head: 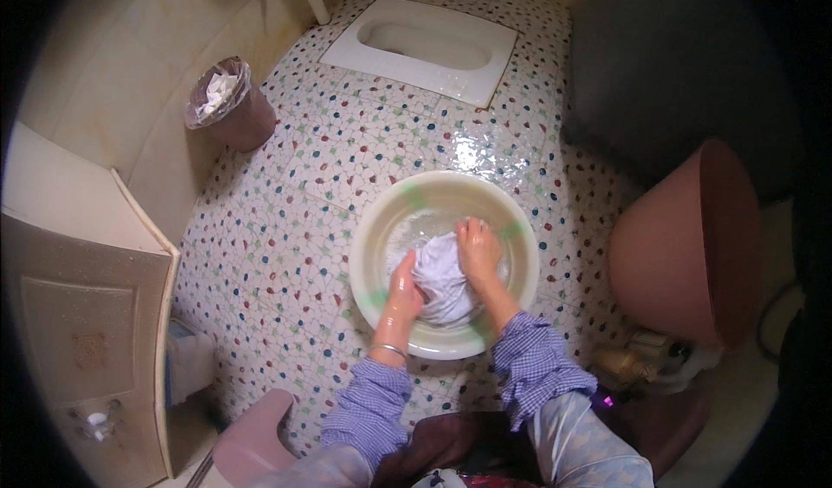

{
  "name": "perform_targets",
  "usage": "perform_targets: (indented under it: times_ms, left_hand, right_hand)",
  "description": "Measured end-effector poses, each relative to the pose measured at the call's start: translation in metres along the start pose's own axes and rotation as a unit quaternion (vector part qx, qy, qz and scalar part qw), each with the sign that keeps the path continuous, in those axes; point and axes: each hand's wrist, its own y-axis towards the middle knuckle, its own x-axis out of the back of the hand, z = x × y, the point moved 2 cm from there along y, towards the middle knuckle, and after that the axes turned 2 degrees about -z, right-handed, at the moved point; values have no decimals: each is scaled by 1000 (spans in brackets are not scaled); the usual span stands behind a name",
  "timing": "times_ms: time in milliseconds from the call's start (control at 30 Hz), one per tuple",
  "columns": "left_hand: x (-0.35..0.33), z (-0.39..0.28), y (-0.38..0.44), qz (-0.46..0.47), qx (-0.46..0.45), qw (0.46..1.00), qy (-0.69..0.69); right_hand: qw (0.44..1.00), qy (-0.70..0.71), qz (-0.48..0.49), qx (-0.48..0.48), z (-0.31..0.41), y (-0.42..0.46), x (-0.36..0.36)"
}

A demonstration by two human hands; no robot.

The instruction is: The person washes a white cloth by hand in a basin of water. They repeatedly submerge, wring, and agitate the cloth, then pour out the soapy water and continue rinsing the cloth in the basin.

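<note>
A pale plastic basin (367, 228) with green patches stands on the tiled floor in front of me, with soapy water at its bottom. In it lies a wet, bunched white cloth (445, 277). My left hand (406, 293) grips the cloth's left side, thumb upward, its fingers partly hidden under the fabric. Curled over the upper right of the cloth is my right hand (478, 247). Both checked sleeves are pushed up the forearms, and a bracelet (389, 350) circles my left wrist.
A squat toilet (448, 78) is set in the floor (292, 241) at the far end. At left are a lined waste bin (244, 121) and a cabinet (84, 332). A pink tub (656, 247) stands tilted at right. Lower left is a pink plastic object (253, 433). Wet floor glistens beyond the basin.
</note>
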Motion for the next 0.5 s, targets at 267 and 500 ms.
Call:
perform_targets:
  times_ms: [267, 500]
  left_hand:
    - [-37, -13, -26, -145, -11, 985, 98]
    - [-21, 6, -6, -43, 12, 998, 34]
  right_hand:
    - [981, 94, 168, 34, 104, -62, 14]
    - [1000, -9, -16, -6, -9, 0, -5]
